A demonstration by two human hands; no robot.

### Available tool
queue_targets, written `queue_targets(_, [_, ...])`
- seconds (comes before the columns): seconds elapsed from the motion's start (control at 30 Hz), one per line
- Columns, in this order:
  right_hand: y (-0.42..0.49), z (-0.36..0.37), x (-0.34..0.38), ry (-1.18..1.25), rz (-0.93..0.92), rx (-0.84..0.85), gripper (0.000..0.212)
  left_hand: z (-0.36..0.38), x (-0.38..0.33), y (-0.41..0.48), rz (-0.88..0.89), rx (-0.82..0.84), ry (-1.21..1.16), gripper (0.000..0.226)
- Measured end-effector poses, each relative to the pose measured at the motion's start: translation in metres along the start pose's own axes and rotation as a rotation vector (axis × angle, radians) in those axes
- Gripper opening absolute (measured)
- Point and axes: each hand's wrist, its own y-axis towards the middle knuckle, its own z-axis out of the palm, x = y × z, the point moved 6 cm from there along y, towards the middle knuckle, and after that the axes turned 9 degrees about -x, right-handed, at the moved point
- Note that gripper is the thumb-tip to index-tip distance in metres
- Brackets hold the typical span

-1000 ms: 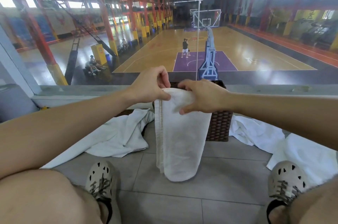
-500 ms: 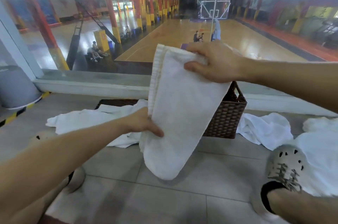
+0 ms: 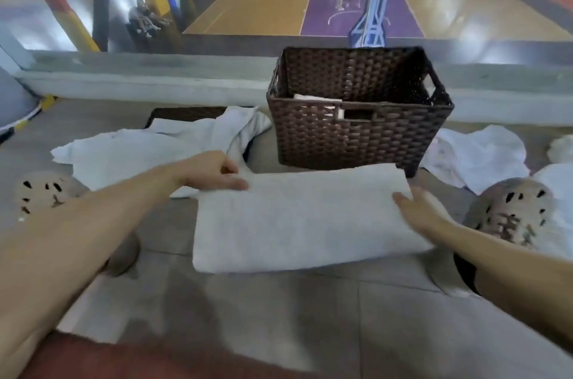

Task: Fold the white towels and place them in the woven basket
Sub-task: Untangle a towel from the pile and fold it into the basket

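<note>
While the towel (image 3: 305,217) lay flat on the floor just before the basket (image 3: 356,118), the left hand (image 3: 214,172) rested loosely open on its left end and the right hand (image 3: 418,208) lay open-palmed on its right end, holding nothing. Lifted carelessly, the fold could have slipped apart or snagged the basket's rim.

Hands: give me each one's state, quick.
Left hand: open, fingers resting on the left end of the folded towel, no grip.
Right hand: open, flat against the towel's right end.
</note>
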Motion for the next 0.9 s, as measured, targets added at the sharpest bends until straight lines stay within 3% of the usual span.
queue_targets(0.07, [-0.006,0.054,-0.059,-0.212,0.098,0.149,0.045,0.062,0.027,0.010,-0.049,-0.009,0.110,0.039])
queue_targets(0.1, [-0.014,0.070,-0.074,-0.308,0.102,0.175,0.044,0.092,0.038,0.012,-0.058,-0.002,0.171,0.042])
queue_targets(0.2, [-0.029,0.077,-0.066,-0.486,-0.049,-0.051,0.036,0.150,0.050,0.014,-0.042,-0.073,0.103,0.040])
queue_targets(0.3, [-0.022,0.072,-0.035,-0.475,-0.273,-0.293,0.044,0.175,0.045,0.017,-0.019,-0.087,0.007,0.036])
queue_targets(0.4, [-0.007,0.085,-0.018,-0.469,-0.474,-0.180,0.048,0.177,0.040,0.025,0.006,-0.133,-0.030,0.030])
queue_targets(0.5, [0.009,0.100,-0.022,-0.569,-0.520,-0.017,0.035,0.173,0.038,0.027,-0.002,-0.173,-0.019,0.021])
queue_targets(0.67, [0.029,0.090,-0.009,-0.390,-0.405,-0.039,0.030,0.161,0.051,0.021,-0.145,-0.195,-0.152,0.017])
queue_targets(0.77, [0.025,0.089,-0.011,-0.392,-0.246,-0.063,0.051,0.162,0.052,0.017,-0.187,-0.249,-0.155,0.015])
queue_targets(0.9, [0.004,0.085,-0.036,-0.257,0.103,-0.128,0.072,0.170,0.042,0.011,-0.202,-0.352,-0.122,0.020])
